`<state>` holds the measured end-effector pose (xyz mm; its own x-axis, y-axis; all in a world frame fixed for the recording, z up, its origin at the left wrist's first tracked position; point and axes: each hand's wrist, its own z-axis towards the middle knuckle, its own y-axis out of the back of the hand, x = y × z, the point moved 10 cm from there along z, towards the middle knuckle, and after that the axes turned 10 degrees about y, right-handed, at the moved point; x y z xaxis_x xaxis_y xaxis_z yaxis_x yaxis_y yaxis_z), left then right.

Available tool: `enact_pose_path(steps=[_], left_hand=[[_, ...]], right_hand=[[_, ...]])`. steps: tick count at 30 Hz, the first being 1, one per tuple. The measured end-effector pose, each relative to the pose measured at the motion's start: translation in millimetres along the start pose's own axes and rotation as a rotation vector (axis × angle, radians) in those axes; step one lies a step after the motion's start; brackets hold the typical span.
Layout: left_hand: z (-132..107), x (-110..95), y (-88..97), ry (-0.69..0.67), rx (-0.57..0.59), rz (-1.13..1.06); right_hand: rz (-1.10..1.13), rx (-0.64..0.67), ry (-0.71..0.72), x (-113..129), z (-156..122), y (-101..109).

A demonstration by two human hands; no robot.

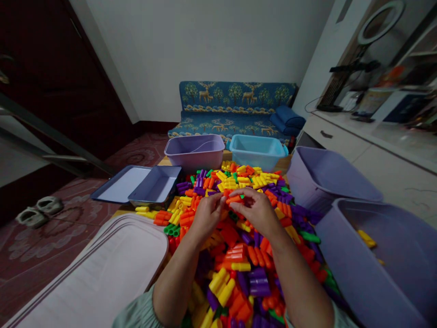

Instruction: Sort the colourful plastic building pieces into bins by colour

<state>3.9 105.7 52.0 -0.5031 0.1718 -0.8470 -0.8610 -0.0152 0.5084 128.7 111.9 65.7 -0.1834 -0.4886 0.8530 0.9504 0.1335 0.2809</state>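
Observation:
A big heap of short plastic tube pieces, orange, yellow, purple and green, covers the low table in front of me. My left hand and my right hand meet above the middle of the heap. Both pinch the same orange piece between their fingertips, the left at its left end, the right over its right end. Whether it is one piece or two joined ones I cannot tell.
Purple bins stand at the right, the right rear and the back; a blue bin is beside that one. The right bin holds a yellow piece. A pale lid lies front left, a metal box behind it.

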Motion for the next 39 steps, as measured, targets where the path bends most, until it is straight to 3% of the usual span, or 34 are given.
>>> enact_pose_path(steps=[8, 13, 18, 22, 28, 33, 36, 39], left_hand=[[0, -3, 7.0, -0.018, -0.080, -0.009], [-1, -7, 4.2, -0.067, -0.055, -0.057], [0, -2, 10.0, -0.025, -0.101, -0.126], [0, -3, 7.7, -0.030, -0.091, -0.025], [12, -12, 13.3, -0.049, -0.102, 0.157], [28, -25, -5.5, -0.078, -0.008, 0.371], [34, -14, -20.8, -0.058, 0.009, 0.481], [34, -1, -29.5, -0.051, 0.027, 0.519]], right_hand=[[0.042, -0.145, -0.135, -11, -4, 17], [0.275, -0.199, -0.305, -27, -11, 4], [0.430, -0.153, -0.264, -11, -8, -11], [0.322, -0.165, -0.307, -19, -10, -2], [0.335, -0.297, -0.349, -42, -12, 31], [0.397, -0.295, -0.384, -56, -13, 36], [0.447, -0.294, -0.377, -55, -13, 36], [0.523, -0.401, -0.367, -53, -15, 53]])
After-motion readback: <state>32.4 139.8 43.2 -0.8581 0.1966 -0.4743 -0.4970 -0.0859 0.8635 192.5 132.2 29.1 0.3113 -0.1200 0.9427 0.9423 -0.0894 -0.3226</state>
